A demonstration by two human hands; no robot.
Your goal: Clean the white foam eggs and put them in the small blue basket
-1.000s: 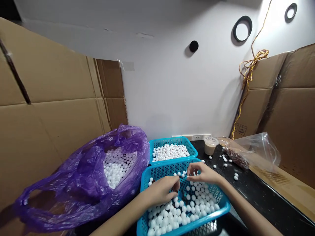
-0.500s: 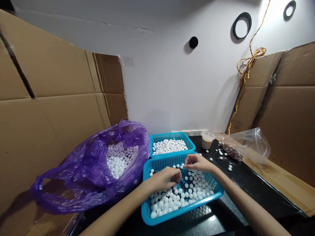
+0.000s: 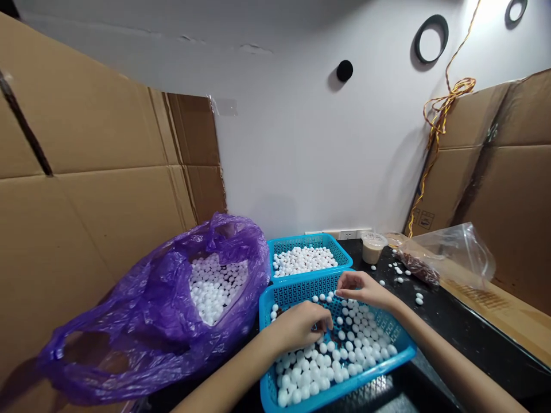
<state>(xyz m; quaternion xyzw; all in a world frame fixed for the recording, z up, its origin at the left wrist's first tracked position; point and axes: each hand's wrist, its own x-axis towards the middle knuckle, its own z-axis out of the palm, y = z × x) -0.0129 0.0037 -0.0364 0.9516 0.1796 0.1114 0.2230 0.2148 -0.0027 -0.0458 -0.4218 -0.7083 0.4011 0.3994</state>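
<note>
A blue plastic basket (image 3: 340, 400) holds many small white balls (image 3: 307, 376), with a few small dark brown pieces among them. Over its left middle is my left hand (image 3: 299, 328), fingers curled down and closed; whatever they grip is hidden under the hand. My right hand (image 3: 364, 288) is above the basket's far right part, thumb and fingertips pinched together at a small white ball (image 3: 337, 293). More balls sit in a loose row just left of that pinch.
A second blue basket (image 3: 348, 265) of white balls stands behind. At left lies an open purple plastic bag (image 3: 159, 304) with more balls. Right of the baskets are a lidded tub (image 3: 372, 250), scattered balls and a clear bag (image 3: 462, 252) with brown bits. Cardboard walls (image 3: 107, 126) flank the dark tabletop.
The view has shifted slightly, so the baskets and hands appear lower and further right. Both hands keep nearly the same pose over the basket.
</note>
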